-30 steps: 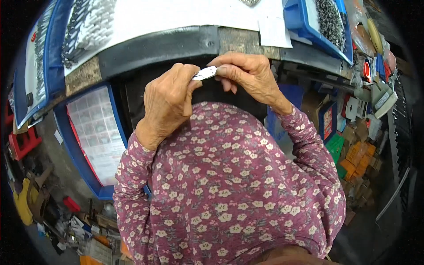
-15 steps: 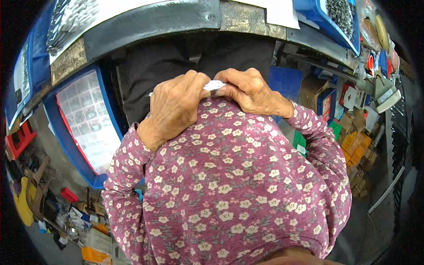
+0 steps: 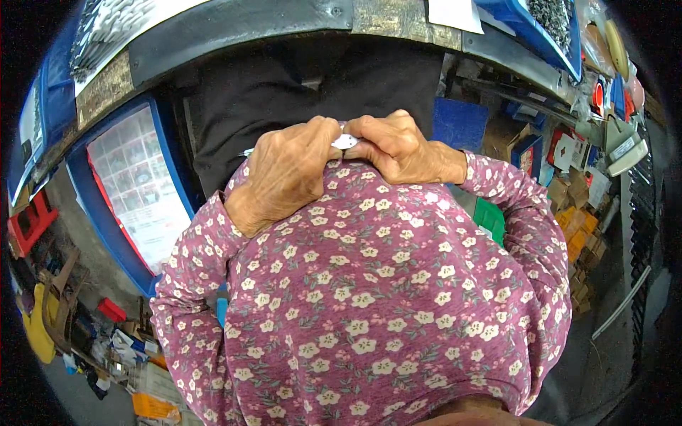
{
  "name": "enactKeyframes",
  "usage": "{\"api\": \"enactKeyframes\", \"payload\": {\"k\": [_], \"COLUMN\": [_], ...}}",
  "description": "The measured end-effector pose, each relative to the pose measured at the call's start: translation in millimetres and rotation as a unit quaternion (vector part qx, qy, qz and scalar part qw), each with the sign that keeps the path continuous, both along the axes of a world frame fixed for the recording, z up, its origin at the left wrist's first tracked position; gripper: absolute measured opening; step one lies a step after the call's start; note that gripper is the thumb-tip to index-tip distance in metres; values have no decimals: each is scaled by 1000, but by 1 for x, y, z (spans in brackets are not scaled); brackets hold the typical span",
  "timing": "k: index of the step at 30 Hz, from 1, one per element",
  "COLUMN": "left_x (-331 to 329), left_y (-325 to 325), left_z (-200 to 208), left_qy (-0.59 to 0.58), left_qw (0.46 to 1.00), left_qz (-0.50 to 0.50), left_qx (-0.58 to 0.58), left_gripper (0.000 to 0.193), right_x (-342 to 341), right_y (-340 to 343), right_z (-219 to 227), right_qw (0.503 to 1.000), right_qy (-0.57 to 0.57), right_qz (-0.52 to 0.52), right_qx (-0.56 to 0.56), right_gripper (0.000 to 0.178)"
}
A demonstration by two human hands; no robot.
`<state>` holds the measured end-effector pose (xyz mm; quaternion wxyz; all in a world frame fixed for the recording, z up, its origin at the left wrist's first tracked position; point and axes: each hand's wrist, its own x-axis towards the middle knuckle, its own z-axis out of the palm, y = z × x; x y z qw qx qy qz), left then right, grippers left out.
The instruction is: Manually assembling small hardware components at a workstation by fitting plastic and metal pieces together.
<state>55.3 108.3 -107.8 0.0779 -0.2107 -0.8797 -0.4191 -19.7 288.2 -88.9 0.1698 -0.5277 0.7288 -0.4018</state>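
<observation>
My left hand (image 3: 288,167) and my right hand (image 3: 406,148) meet in front of my flowered shirt, at its hem above my dark-trousered lap. Both are closed, with thumbs and bent fingers pinching a small, flat, whitish piece (image 3: 345,142) from its two sides. A dark spot or two show on the piece. Most of it is covered by my fingers, so its kind cannot be made out. A thin pale tip (image 3: 246,153) pokes out beyond the outer side of my left hand; whether it belongs to the same piece is hidden.
A worn bench edge (image 3: 241,39) runs ahead of my lap. Blue bins (image 3: 575,67) with small metal parts stand on it. At left is a blue tray (image 3: 181,167) with a printed sheet. Cardboard boxes (image 3: 579,234) and clutter lie at right; a red holder (image 3: 32,224) is far left.
Both hands keep their pinch on the small whitish piece and shift only slightly. My torso and elbows move a little, and the bench edge sits slightly higher in view.
</observation>
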Motion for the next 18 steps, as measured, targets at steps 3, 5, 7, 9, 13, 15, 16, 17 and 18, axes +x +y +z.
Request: {"api": "enactKeyframes", "payload": {"k": [3,5,7,9,13,15,16,17,18], "left_x": [2,3,4,4,4,4,4,4,5], "left_y": [2,3,3,3,3,2,3,3,2], "left_z": [-2,-1,0,0,0,-1,-2,-2,-2], "left_qy": [4,2,2,1,-13,-15,-10,-5,-5], "left_qw": [1000,1000,1000,1000,1000,1000,1000,999,999], "left_qz": [15,19,15,11,-7,-11,-14,-17,-17], "left_qx": [12,14,11,8,9,12,20,27,26], "left_gripper": [16,15,15,15,16,16,17,17,17], "right_x": [4,8,11,14,15,14,13,13,14], "right_y": [-3,-2,-1,-1,0,2,3,3,2], "right_z": [0,-2,0,1,0,-3,-4,-4,-4], "right_qw": [999,999,999,999,999,999,1000,1000,1000], "right_qy": [24,26,25,23,14,9,11,12,12], "right_qz": [-15,-37,-38,-39,-41,-31,-20,-9,-9], "right_qx": [-19,-19,-14,-9,-15,-16,-12,-8,-8], "right_gripper": [17,19,17,16,19,21,21,22,22]}}
